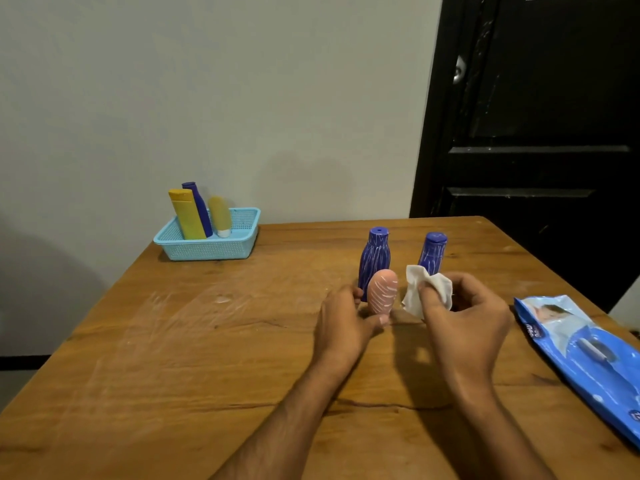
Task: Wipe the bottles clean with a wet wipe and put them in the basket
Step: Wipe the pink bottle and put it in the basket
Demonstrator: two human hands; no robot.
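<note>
Two bare forearms, no sleeves in view, hands [343, 323] unadorned (no rings or watch)

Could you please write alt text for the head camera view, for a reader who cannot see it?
At a wooden table, a person's left hand holds a streaked pink bottle while the right hand pinches a white wet wipe beside it. Two streaked blue bottles stand behind; three bottles sit in a light blue basket, and a wipes pack lies at right.

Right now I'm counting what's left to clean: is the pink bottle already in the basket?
No, the pink bottle is on the table, held by the left hand, far from the basket.
</note>
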